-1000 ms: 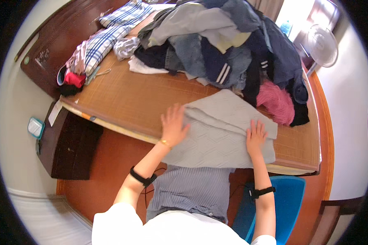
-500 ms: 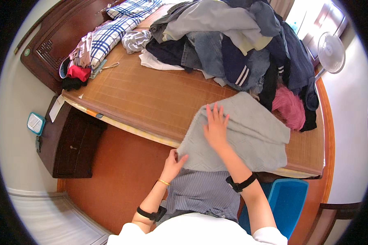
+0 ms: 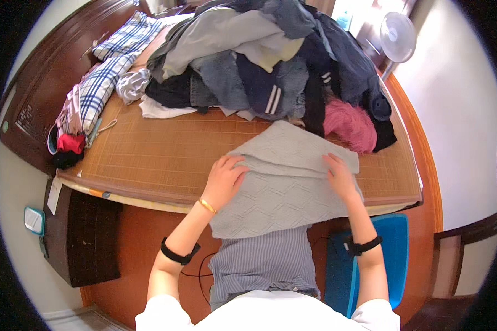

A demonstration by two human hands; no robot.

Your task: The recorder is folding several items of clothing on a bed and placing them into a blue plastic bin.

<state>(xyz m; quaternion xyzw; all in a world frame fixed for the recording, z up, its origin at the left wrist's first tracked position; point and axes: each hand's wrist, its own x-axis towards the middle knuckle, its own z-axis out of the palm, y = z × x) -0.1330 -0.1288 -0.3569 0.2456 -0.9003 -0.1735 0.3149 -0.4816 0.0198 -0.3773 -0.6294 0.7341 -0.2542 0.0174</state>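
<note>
A light grey knitted garment point(image 3: 284, 201) with a zigzag texture lies partly on the bed's near edge and partly over my lap. A crease runs across it, with a folded layer at its far side. At its left side my left hand point(image 3: 225, 177) has its fingers bent onto the cloth by the crease, gripping it. My right hand point(image 3: 341, 177) holds the right side at about the same level, fingers curled on the knit. Fingertips of both hands are partly lost against the fabric.
Beyond the garment, a large heap of clothes point(image 3: 221, 41) covers the bed mat point(image 3: 165, 146). A pink fuzzy item point(image 3: 350, 127) lies at its right end. A blue bin point(image 3: 395, 237) stands right of my legs, a dark nightstand point(image 3: 91, 237) left. A fan point(image 3: 397, 36) is at the far right.
My right hand has moved from flat on the garment's middle to its right side. My left hand has risen along the left side. The view has shifted to the right.
</note>
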